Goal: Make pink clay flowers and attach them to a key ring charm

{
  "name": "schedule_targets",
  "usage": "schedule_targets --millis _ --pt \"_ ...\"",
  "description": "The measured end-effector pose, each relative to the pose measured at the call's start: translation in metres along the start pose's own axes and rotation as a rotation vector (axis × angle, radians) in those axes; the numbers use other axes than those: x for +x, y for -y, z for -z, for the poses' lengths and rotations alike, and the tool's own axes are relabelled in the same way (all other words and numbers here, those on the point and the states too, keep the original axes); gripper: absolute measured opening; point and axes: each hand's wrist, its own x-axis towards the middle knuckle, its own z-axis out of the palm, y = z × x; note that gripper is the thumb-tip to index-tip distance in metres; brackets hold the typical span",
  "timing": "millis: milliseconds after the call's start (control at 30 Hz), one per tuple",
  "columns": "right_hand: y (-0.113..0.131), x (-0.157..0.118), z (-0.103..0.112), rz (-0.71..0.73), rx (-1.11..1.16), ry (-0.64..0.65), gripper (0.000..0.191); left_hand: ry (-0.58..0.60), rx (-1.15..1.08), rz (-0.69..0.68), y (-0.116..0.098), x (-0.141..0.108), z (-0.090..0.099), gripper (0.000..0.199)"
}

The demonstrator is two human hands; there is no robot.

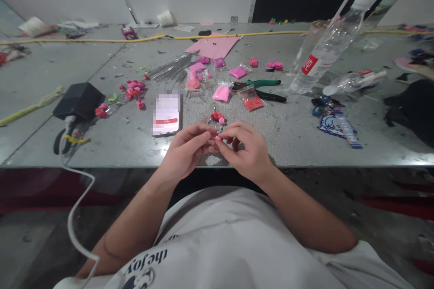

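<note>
Both hands are over the near edge of the table [135, 151], fingertips meeting. Right hand [249, 149]: thumb and index fingers pinch a small pink piece [218, 137]. Left hand [188, 149]: fingers curled in at the same piece, thumb on top; contact partly hidden, can't tell if they clamp it too.

Piece is up between the two hands, just this side of a red and pink flower cluster [217, 118] that lies on the table with thin metal parts around it.

Phone [167, 114] lies face up just beyond the left hand, screen lit, mostly blurred out. Farther left: loose pink and red flowers [134, 89], then a black power adapter [77, 101] with a white cable [76, 203] running off the near edge.

Beyond the cluster: light pink bag [222, 93], red bag [252, 103], green-handled pliers [266, 83], with a magenta bag [238, 71] behind them. Wire bundle [172, 67] is back left, beside a pink sheet [217, 46].

Right side: clear bottle [335, 49], tilted, white cap; keychain [339, 128] nearer the edge.
</note>
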Motion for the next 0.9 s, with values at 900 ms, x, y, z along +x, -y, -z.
schedule_targets --millis 900 --pt "-0.015 0.0 0.014 -0.233 -0.178 0.264 0.008 -0.111 0.408 -0.45 -0.066 0.058 -0.016 0.011"
